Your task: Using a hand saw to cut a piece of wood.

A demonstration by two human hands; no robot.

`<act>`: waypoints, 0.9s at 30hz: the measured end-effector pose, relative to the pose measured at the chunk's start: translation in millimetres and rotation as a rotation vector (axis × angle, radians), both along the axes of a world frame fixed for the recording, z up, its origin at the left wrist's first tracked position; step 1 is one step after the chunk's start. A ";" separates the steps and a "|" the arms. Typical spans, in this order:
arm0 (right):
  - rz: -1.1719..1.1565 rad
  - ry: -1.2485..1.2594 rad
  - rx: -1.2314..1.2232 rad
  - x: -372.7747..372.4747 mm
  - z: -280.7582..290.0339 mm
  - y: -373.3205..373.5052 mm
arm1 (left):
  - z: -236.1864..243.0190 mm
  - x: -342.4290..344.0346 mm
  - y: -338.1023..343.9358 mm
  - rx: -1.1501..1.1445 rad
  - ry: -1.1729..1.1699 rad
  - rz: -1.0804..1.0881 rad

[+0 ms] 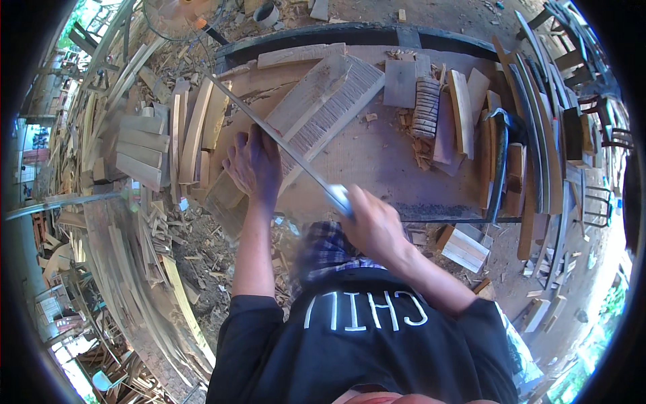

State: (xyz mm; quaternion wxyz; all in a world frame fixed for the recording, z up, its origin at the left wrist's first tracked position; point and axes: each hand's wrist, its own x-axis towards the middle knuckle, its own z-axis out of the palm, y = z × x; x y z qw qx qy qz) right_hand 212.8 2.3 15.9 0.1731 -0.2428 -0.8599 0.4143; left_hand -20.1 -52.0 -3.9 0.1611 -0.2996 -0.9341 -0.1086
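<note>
a brown, loaded table (377, 168)
a wide grooved board (326, 104) lies aslant left of centre; a narrow strip (301, 56) runs near the far edge; a square slab (400, 84), notched block (425, 111) and pale plank (461, 113) lie toward the right edge.

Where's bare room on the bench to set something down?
Best patch: the bench top between the notched board and the ridged wood block, few chips there, running toward the right hand. Crowded: the right end, packed with long strips, and around the left hand, where a long thin tool crosses the board.
</note>
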 end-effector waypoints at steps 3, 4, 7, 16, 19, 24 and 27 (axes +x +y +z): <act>-0.009 0.066 0.059 -34.2 -6.9 7.7 | -2.3 1.6 2.3 -0.019 -0.011 0.012; -0.012 0.044 0.051 -27.8 -7.2 3.8 | -3.9 0.0 1.0 -0.004 -0.023 0.024; 0.006 -0.015 -0.003 24.6 -11.1 -8.5 | -3.8 -0.6 -2.8 -0.003 -0.012 0.034; -0.021 0.071 0.081 -37.6 -11.0 3.9 | -7.0 -2.2 1.1 0.031 0.037 -0.004; -0.030 0.065 0.081 -18.4 -15.2 -0.7 | -7.5 0.5 2.2 -0.020 0.004 0.038; 0.019 -0.016 0.023 46.7 -13.3 -15.4 | -5.0 -3.2 -6.5 -0.033 0.027 0.035; -0.015 0.012 0.056 -10.5 -10.4 -5.0 | -3.9 -1.3 -3.9 -0.006 0.012 -0.009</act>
